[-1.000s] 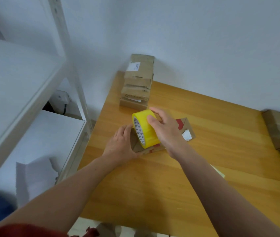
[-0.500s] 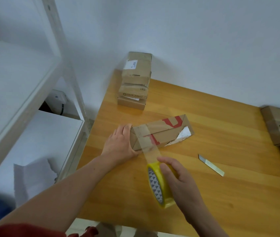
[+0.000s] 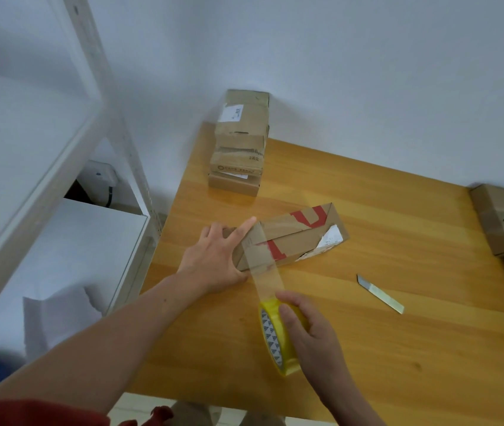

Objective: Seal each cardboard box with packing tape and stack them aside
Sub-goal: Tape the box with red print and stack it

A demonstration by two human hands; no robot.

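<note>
Fingers [image 3: 246, 228] of left hand [image 3: 210, 262]: spread flat, pressing cardboard box [image 3: 293, 238] end. Right hand [image 3: 312, 330]: curled round tape roll [image 3: 275, 339]. Box: roll's 12 o'clock, long axis 8-to-2, crossed by strip [image 3: 264, 278]. Blade [image 3: 379, 293]: right hand's 2 o'clock.

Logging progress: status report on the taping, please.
Left hand steadies box end, fingers straight. Right hand grips yellow tape roll, strip stretched to box. Blade lies apart, not obstructing.
</note>
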